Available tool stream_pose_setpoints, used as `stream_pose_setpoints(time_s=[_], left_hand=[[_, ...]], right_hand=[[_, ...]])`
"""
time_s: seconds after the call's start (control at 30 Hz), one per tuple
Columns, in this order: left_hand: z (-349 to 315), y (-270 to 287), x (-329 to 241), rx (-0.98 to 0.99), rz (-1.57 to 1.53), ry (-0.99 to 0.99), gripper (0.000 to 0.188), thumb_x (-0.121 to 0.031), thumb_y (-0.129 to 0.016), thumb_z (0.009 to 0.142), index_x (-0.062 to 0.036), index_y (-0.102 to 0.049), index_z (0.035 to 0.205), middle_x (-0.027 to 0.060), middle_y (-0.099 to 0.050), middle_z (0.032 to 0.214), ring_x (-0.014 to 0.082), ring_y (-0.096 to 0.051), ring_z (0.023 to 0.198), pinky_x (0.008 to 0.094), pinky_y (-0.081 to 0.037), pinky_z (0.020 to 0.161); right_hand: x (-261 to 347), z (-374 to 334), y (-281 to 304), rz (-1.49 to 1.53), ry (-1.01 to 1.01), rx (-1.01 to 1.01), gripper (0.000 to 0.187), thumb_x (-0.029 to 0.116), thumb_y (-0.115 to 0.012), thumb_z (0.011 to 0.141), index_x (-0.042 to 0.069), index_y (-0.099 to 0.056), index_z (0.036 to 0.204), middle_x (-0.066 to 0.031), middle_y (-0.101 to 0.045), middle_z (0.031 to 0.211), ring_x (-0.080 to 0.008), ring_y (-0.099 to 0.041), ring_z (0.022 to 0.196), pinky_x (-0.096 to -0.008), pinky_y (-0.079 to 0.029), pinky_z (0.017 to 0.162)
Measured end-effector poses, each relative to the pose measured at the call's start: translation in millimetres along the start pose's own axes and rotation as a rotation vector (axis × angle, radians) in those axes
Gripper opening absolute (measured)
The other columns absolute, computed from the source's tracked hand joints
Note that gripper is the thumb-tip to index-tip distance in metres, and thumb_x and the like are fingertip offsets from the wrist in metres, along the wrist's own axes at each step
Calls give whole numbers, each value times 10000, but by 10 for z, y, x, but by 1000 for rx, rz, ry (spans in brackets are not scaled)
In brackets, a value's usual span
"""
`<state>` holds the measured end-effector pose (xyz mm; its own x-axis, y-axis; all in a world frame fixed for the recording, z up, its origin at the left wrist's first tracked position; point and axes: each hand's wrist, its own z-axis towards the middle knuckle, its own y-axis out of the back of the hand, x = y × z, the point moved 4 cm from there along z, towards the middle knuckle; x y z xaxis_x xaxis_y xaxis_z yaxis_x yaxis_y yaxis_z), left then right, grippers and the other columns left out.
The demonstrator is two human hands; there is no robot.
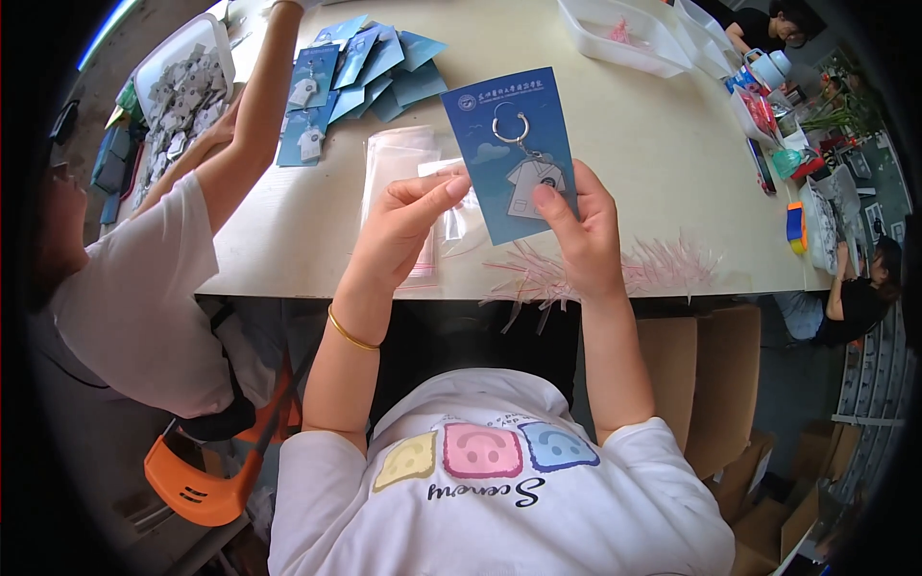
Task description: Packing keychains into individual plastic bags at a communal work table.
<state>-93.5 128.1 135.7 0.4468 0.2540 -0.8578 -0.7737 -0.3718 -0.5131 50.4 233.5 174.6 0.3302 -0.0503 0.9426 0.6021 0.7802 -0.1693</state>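
A blue printed card (495, 206) is held up over the table's near edge. Fixed to its front is a keychain with a silver ring and a white shirt-shaped charm (525, 187). My right hand (591, 235) grips the card at its lower right, the thumb pressing on the charm and the fingers behind. At the card's left edge, my left hand (408, 221) is closed in a pinch, thumb against forefinger. Beneath and beside it lies a stack of clear plastic bags (389, 158), partly hidden by that hand.
Pinkish plastic strips (672, 264) lie along the table's near edge. More carded keychains (312, 91) are piled at the far left. A co-worker's arm (250, 134) reaches beside a white bin of charms (187, 91). A white tray (624, 38) stands at the far right.
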Motion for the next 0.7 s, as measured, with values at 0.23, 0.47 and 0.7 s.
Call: stream_pose_setpoints(time_s=[0.23, 0.47, 0.7], left_hand=[[49, 67, -96, 18, -186, 143, 185, -160, -682, 833, 3, -681, 921, 76, -666, 885, 102, -599, 698, 223, -488, 623], [64, 49, -194, -309, -328, -46, 190, -175, -667, 846, -15, -660, 948, 59, -657, 861, 99, -600, 684, 227, -497, 573], [100, -136, -243, -327, -362, -127, 190, -184, -671, 843, -21, -666, 939, 47, -659, 871, 84, -584, 684, 209, -482, 564]], right_hand=[[160, -2, 395, 151, 62, -334, 196, 149, -564, 908, 5, -572, 1042, -16, -619, 933, -63, -550, 837, -225, -449, 777], [-112, -593, 444, -32, -57, -249, 193, 135, -539, 922, -2, -557, 1056, -20, -609, 966, -67, -546, 860, -226, -446, 789], [-216, -721, 196, 47, -21, -207, 193, 109, -501, 932, -20, -535, 1072, -43, -610, 951, -89, -577, 748, -233, -502, 617]])
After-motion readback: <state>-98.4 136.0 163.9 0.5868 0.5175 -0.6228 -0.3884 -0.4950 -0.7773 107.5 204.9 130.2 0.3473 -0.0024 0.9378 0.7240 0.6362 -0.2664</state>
